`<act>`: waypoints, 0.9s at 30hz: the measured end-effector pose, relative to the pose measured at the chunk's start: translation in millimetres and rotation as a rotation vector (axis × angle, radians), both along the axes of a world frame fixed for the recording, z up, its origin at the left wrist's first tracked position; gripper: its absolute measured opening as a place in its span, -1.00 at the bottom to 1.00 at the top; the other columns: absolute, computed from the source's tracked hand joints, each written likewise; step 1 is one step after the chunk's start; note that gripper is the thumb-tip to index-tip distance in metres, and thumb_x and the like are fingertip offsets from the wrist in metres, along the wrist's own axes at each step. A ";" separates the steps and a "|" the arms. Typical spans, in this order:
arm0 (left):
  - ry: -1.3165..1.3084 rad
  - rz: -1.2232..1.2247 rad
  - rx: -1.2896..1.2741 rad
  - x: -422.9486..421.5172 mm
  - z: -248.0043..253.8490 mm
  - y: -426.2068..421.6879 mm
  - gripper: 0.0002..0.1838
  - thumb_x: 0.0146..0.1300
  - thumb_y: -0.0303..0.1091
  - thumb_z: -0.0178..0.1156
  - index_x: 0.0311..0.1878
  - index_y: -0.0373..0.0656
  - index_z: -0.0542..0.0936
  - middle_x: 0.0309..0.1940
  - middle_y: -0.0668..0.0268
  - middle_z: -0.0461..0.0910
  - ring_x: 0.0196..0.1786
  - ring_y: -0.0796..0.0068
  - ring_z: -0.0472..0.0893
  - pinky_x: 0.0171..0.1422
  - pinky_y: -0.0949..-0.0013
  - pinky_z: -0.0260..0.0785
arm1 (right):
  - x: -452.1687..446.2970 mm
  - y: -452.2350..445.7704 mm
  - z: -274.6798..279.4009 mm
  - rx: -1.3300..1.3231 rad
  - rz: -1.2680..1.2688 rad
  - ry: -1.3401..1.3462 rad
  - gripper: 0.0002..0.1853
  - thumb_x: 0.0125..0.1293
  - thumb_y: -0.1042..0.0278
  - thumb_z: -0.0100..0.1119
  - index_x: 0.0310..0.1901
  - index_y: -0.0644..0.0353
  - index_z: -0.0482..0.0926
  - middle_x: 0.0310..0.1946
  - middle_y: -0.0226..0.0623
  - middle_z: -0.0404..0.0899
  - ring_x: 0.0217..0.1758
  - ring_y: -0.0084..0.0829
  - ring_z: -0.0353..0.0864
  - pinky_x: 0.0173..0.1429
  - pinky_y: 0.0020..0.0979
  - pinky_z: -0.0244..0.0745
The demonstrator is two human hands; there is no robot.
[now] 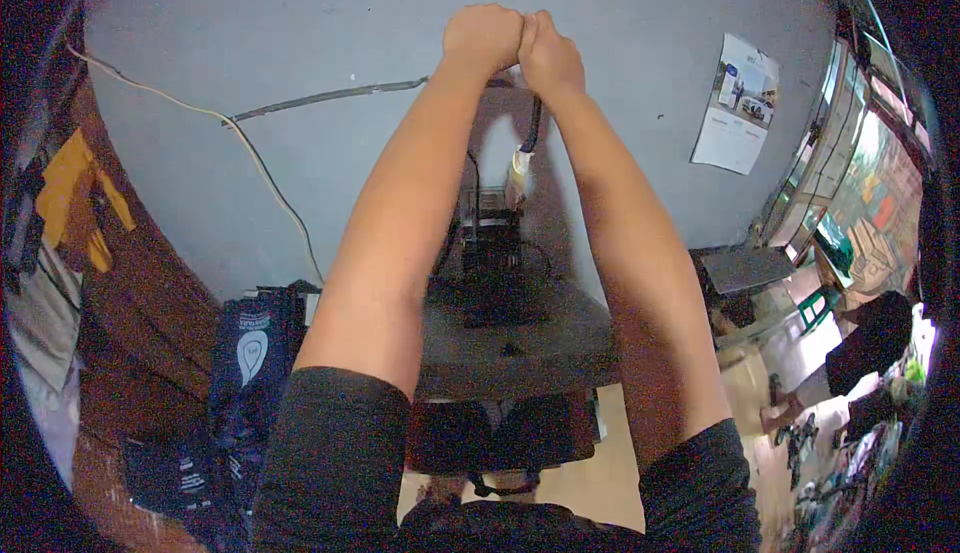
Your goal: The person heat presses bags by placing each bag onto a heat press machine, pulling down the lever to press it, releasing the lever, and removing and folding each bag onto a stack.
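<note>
Both arms reach up toward the grey wall (350, 13). My left hand (484, 37) is closed in a fist, with its fingers hidden from view. Right beside it, touching it, my right hand (551, 56) is closed too. What they grip, if anything, is hidden. Below my right hand hangs a dark cable (534, 125), leading down to a white and yellowish wrapped part (519, 171). A dark strip (340, 94) runs along the wall toward my left wrist. Between my forearms a black boxy device (490, 251) stands on a dark table (515, 358).
A pale cable (262, 165) runs down the wall at left. Dark printed fabric (250, 343) and yellow cloth (68, 185) are on the left. A calendar (737, 105) hangs at right. Another person (868, 348) is at the far right, near a cluttered area.
</note>
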State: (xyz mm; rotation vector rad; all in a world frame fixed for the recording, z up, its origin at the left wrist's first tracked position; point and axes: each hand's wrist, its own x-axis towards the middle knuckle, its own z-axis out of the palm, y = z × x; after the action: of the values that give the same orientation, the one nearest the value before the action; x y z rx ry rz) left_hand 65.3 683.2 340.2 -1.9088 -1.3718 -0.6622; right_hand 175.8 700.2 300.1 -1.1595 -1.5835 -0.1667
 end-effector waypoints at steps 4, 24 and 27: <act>-0.048 -0.006 -0.009 2.1 -1.0 8.1 -0.74 0.22 -0.23 0.10 -0.24 -0.13 0.71 -0.22 0.16 0.72 -0.14 0.11 0.71 -0.05 0.10 0.55 | 3.9 15.3 -6.9 0.110 0.010 -0.020 -0.60 0.50 -0.04 -0.33 -0.04 0.08 0.40 -0.23 0.21 0.60 -0.11 0.33 0.54 0.02 0.21 0.39; -0.040 -0.464 0.177 -84.2 -90.2 -182.3 -0.62 0.12 -0.21 0.27 0.00 -0.13 0.55 -0.02 0.16 0.56 0.17 0.11 0.49 0.29 0.09 0.27 | 32.3 -66.4 -4.1 0.360 -0.040 -0.377 -0.48 0.42 -0.12 -0.05 0.16 0.17 0.41 -0.08 0.05 0.57 0.05 0.06 0.54 0.13 -0.01 0.44; -0.486 -0.472 -0.108 -70.0 -94.5 -211.1 -0.60 0.28 -0.05 0.18 0.06 -0.11 0.56 0.01 0.20 0.59 0.15 0.15 0.52 0.24 0.17 0.33 | 30.2 -125.7 -27.6 0.376 0.196 -0.400 -0.52 0.41 -0.04 0.01 0.11 0.23 0.47 -0.04 0.07 0.56 0.09 0.04 0.52 0.19 -0.07 0.41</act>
State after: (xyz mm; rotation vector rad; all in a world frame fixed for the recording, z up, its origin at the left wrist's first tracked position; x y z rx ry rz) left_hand -4.7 472.1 245.7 -2.2810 -1.2487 -1.3792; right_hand 206.1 574.5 272.4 -0.6994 -1.9020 -0.5696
